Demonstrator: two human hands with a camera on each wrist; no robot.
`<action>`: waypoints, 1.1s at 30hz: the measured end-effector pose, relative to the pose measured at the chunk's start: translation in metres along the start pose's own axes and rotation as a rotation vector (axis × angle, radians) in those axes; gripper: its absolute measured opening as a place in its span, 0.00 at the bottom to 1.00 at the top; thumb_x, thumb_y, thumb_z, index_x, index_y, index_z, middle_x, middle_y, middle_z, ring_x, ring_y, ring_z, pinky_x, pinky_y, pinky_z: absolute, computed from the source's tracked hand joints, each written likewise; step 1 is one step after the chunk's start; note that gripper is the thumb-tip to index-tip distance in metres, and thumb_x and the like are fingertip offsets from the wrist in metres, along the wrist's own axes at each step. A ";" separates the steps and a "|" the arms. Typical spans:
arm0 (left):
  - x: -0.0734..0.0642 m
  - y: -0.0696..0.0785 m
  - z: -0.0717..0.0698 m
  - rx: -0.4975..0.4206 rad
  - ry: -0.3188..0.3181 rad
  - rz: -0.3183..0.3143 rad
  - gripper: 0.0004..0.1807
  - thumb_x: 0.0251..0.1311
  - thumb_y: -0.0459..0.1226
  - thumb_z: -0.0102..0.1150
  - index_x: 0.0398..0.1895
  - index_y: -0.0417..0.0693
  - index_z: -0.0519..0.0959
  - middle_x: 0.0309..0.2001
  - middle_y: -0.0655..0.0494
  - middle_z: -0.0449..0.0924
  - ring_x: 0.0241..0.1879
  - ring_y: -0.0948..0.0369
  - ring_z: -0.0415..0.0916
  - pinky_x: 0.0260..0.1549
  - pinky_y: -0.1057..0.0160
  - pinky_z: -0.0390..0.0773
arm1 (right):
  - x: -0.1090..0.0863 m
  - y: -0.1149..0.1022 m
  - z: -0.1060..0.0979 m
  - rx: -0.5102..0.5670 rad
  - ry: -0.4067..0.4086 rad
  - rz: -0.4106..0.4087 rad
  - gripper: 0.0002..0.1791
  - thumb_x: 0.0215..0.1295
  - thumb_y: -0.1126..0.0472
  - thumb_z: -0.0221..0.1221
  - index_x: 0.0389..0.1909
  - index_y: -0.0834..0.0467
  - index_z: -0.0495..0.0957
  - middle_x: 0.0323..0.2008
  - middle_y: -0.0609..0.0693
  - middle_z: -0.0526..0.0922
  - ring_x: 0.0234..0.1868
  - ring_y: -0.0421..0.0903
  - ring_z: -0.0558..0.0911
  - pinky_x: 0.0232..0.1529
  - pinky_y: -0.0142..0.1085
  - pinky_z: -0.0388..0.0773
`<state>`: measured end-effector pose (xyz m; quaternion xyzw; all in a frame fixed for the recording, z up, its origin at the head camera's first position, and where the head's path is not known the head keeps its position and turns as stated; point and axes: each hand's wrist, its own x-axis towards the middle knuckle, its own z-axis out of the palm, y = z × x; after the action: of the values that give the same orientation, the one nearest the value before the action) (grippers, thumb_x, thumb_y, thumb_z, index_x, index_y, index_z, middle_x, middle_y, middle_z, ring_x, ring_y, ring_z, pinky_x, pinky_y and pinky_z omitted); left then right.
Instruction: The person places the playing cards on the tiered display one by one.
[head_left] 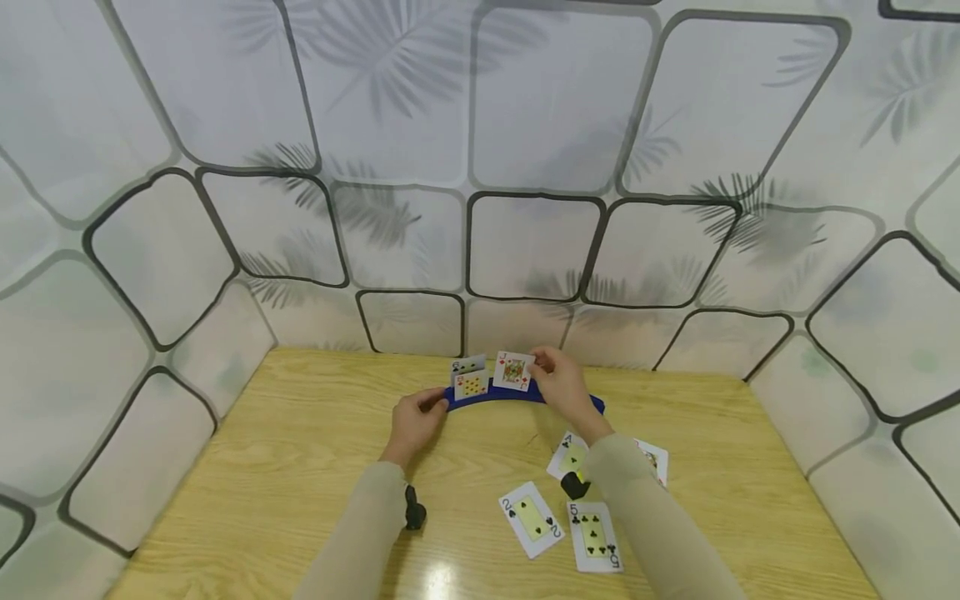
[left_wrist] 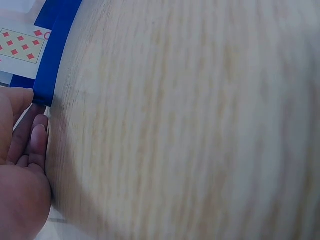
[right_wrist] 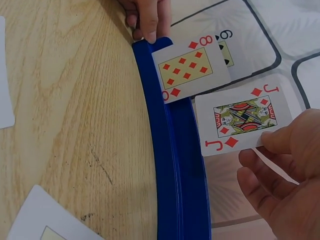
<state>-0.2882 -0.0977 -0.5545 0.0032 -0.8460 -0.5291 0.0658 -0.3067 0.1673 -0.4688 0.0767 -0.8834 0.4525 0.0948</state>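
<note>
A curved blue playing card holder [head_left: 495, 390] stands near the back of the table. My left hand [head_left: 417, 423] pinches its left end between thumb and fingers, seen also in the left wrist view. In my right hand [head_left: 561, 385] the jack of diamonds [right_wrist: 245, 117] is pinched between thumb and fingers, upright at the holder's rear part. To its left, the eight of diamonds [right_wrist: 187, 67] stands in the front slot. A black six [right_wrist: 228, 52] stands behind the eight, partly hidden by it.
On the table [head_left: 300, 483], in front of the holder, lie the two of spades [head_left: 531, 520], the five of clubs [head_left: 595, 537] and a black four [head_left: 567, 457]. Another card [head_left: 654, 460] is partly hidden by my right sleeve. A patterned wall [head_left: 525, 250] rises behind the table.
</note>
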 end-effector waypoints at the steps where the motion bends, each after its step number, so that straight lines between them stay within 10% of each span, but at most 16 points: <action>1: 0.000 0.000 0.000 0.001 0.000 0.001 0.16 0.71 0.33 0.63 0.58 0.39 0.86 0.57 0.41 0.87 0.61 0.45 0.83 0.63 0.44 0.81 | 0.001 0.000 0.000 -0.006 0.000 0.001 0.11 0.74 0.65 0.63 0.54 0.62 0.82 0.46 0.60 0.87 0.49 0.57 0.85 0.47 0.46 0.84; 33: 0.000 0.002 -0.001 -0.009 -0.002 -0.021 0.15 0.71 0.34 0.64 0.58 0.41 0.87 0.57 0.42 0.88 0.61 0.45 0.83 0.63 0.44 0.81 | 0.018 -0.006 0.011 -0.085 -0.062 -0.041 0.08 0.78 0.65 0.59 0.51 0.61 0.83 0.48 0.59 0.88 0.53 0.58 0.86 0.52 0.54 0.84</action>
<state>-0.2875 -0.0978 -0.5518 0.0110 -0.8436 -0.5335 0.0594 -0.3237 0.1541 -0.4658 0.1047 -0.9025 0.4101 0.0799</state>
